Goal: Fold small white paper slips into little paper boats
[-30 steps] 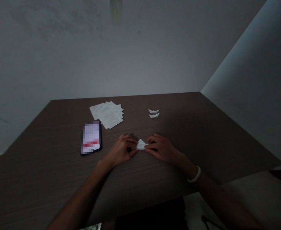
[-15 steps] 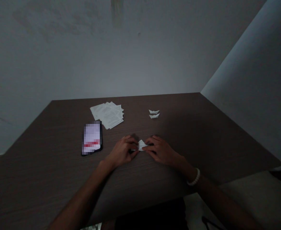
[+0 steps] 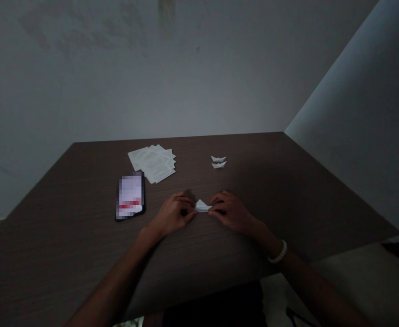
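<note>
A small folded white paper piece (image 3: 202, 206) lies on the dark wooden table (image 3: 288, 195), pinched from both sides. My left hand (image 3: 172, 214) grips its left end with curled fingers. My right hand (image 3: 229, 211), with a white bead bracelet on the wrist, grips its right end. Two finished small paper boats (image 3: 219, 161) sit farther back on the table, one behind the other.
A fanned stack of printed paper slips (image 3: 153, 163) lies at the back left. A phone (image 3: 130, 195) with a lit screen rests left of my hands. Walls close the table in at the back and right. The table's near edge lies below my wrists.
My hands have drawn slightly apart, and the paper between them looks stretched wider and flatter than before. Everything else on the table stays put.
</note>
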Action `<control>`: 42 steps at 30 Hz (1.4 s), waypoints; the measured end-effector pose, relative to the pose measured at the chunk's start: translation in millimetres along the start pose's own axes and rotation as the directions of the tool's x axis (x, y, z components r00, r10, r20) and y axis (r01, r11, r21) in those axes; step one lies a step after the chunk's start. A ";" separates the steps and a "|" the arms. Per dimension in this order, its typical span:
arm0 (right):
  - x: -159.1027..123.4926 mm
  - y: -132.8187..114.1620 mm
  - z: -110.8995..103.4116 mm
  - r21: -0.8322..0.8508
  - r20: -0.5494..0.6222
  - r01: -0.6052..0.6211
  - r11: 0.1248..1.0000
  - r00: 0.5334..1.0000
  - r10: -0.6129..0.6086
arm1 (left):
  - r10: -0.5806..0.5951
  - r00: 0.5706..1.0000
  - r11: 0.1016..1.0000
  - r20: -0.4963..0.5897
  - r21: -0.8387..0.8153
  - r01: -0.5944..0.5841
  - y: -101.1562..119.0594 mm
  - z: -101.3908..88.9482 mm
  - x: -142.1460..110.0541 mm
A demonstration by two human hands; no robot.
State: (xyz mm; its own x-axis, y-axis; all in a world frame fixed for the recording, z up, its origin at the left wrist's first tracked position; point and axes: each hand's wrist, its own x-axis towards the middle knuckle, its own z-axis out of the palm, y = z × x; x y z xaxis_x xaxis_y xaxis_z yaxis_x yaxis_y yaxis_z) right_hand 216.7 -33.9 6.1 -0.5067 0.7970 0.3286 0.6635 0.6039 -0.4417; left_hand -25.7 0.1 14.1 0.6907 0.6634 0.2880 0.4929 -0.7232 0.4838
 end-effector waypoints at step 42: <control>5.6 -20.3 7.8 -0.221 -0.018 0.034 0.975 0.999 -0.039 | -0.132 0.982 0.989 -0.132 0.044 0.138 0.0 21.4 1.5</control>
State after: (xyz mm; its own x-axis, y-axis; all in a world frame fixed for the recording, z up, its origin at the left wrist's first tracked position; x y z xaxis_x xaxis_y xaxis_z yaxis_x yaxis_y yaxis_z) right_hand 196.1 -41.7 10.4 -0.5219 0.7729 0.3610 0.7510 0.6170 -0.2352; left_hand -13.3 -3.0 -3.1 0.5439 0.7723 0.3281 0.6066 -0.6321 0.4821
